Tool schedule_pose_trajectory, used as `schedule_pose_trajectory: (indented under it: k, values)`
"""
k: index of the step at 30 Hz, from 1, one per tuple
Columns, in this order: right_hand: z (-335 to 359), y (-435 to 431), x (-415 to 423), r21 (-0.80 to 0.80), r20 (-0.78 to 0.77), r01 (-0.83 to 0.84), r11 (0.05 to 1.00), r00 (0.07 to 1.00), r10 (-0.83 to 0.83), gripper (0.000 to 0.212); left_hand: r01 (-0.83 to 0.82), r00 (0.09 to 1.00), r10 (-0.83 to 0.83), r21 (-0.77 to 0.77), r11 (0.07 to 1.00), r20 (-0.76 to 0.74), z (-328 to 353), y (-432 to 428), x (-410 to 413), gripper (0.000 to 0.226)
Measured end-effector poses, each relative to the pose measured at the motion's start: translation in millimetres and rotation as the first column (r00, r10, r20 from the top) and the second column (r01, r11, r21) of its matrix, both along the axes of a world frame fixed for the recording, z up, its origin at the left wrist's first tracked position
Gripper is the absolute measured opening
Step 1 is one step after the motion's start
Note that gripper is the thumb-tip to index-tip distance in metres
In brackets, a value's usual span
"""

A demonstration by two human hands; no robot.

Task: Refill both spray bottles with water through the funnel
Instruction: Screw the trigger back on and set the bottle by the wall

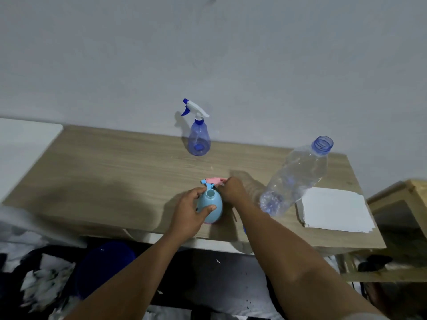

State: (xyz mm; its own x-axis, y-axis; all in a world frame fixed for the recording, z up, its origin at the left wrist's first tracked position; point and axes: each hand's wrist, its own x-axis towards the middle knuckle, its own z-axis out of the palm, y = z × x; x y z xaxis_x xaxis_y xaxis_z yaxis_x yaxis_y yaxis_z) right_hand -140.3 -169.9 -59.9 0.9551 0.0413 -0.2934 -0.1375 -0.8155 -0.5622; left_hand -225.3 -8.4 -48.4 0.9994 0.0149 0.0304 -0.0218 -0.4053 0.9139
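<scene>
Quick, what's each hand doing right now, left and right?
Left hand: fingers curled round the light blue spray bottle, holding it upright on the table.
Right hand: pinching the pink spray head, which is off the bottle.

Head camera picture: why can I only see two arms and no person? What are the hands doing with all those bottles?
The camera sits on the person's head and looks down, so you see only their arms, just like when you look at your own hands. There is just this one picture.

The left hand holds a small light blue bottle that stands on the wooden table. The bottle's neck is open because its pink spray top is off. The right hand pinches that top just behind the bottle.

At the back stands a dark blue spray bottle with its top on. To the right is a big clear bottle without a cap, beside a stack of white paper.
</scene>
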Motion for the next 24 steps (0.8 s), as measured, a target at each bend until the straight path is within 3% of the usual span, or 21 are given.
schedule_pose_trajectory:
  k: [6, 8, 10, 16, 24]
  values:
    - [2.9, 3.2, 11.0, 0.107, -0.034, 0.141, 0.984, 0.99, -0.138, 0.026, -0.02, 1.0, 0.02, -0.042, 0.999, -0.013, -3.5, -1.2, -0.9, 0.051]
    - [21.4, 0.2, 9.5, 0.229, 0.018, 0.19, 0.955, 0.98, -0.199, 0.02, -0.029, 1.0, 0.029, -0.047, 0.998, -0.009, -2.9, -1.7, -1.9, 0.053]
    - [42.2, -5.6, 9.2, 0.371, 0.111, 0.255, 0.893, 0.943, -0.315, 0.032, -0.031, 1.0, 0.031, -0.033, 0.999, -0.002, -0.2, -2.6, -3.7, 0.05]
    - [123.4, -11.3, -29.0, 0.658, 0.311, 0.133, 0.741, 0.848, -0.429, 0.012, -0.019, 0.999, 0.018, -0.026, 0.999, -0.032, 12.2, -6.0, -10.0, 0.048]
    - [143.8, 0.4, -77.4, 0.698, 0.44, 0.005, 0.716, 0.786, -0.435, 0.011, -0.025, 0.994, 0.023, -0.023, 0.999, -0.105, 23.5, -19.4, -18.5, 0.046]
